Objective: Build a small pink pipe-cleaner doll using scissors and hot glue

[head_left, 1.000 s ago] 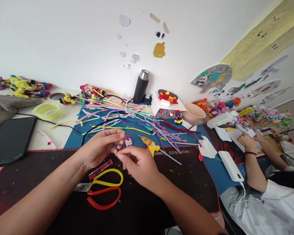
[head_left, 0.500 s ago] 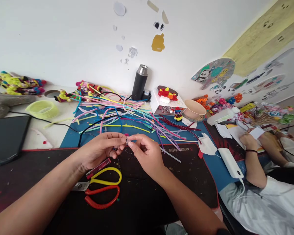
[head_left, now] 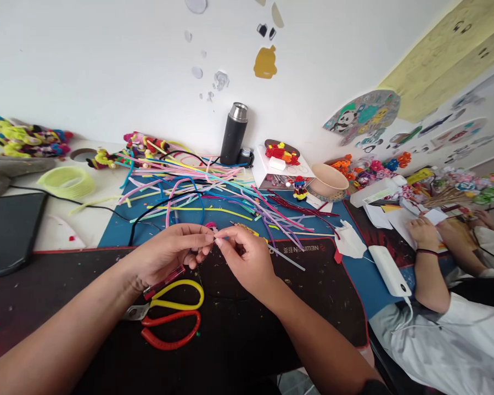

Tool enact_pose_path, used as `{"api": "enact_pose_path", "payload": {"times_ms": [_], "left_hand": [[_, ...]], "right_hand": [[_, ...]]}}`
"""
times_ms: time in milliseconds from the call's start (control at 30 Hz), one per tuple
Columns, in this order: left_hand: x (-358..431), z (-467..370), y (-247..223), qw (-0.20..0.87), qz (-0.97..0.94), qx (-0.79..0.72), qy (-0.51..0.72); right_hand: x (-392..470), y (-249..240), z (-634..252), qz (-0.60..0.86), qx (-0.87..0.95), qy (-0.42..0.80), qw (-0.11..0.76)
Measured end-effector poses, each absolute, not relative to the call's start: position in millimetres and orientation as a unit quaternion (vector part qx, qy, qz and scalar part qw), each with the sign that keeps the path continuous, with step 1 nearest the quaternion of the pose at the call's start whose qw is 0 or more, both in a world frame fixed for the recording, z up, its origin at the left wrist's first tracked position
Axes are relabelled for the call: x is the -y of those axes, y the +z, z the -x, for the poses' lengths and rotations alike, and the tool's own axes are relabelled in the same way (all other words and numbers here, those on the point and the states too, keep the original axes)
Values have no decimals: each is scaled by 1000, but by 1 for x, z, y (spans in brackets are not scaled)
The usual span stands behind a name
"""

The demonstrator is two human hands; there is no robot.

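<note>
Both hands meet above the black mat (head_left: 247, 323). My left hand (head_left: 173, 252) pinches something tiny between thumb and index finger; a bit of pink shows just above the fingertips. Touching it, my right hand (head_left: 249, 258) has its thumb and index finger pressed together at the same spot. What they hold is too small to name. Scissors (head_left: 177, 294) with one yellow and one red handle lie under my left wrist. A dark red case (head_left: 170, 277) sits partly hidden between that wrist and the scissors. Behind the hands spread many coloured pipe cleaners (head_left: 189, 192).
A black bottle (head_left: 234, 134), a white box (head_left: 263, 170) and a beige bowl (head_left: 329, 181) stand near the wall. At the left are a phone (head_left: 12, 230) and a yellow-green coil (head_left: 66, 182). On the right, a white power bank (head_left: 389, 270) lies beside another person's arm (head_left: 430, 269).
The view has shifted slightly. My hands stay together with small fingertip movement, and a yellow patterned item now shows behind my right hand.
</note>
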State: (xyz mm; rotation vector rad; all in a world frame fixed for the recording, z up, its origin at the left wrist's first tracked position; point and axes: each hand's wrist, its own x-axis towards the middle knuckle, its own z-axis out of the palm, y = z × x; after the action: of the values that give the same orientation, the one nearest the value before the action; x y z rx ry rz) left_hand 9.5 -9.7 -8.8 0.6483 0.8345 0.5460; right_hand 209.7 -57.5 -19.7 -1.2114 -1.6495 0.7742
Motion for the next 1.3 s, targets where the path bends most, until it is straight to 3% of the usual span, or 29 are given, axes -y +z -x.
{"api": "enact_pose_path", "payload": {"times_ms": [1300], "left_hand": [[14,-12,-8,714,-505,-398,276]], "right_hand": [[58,-19,-208,518,505,551,417]]}}
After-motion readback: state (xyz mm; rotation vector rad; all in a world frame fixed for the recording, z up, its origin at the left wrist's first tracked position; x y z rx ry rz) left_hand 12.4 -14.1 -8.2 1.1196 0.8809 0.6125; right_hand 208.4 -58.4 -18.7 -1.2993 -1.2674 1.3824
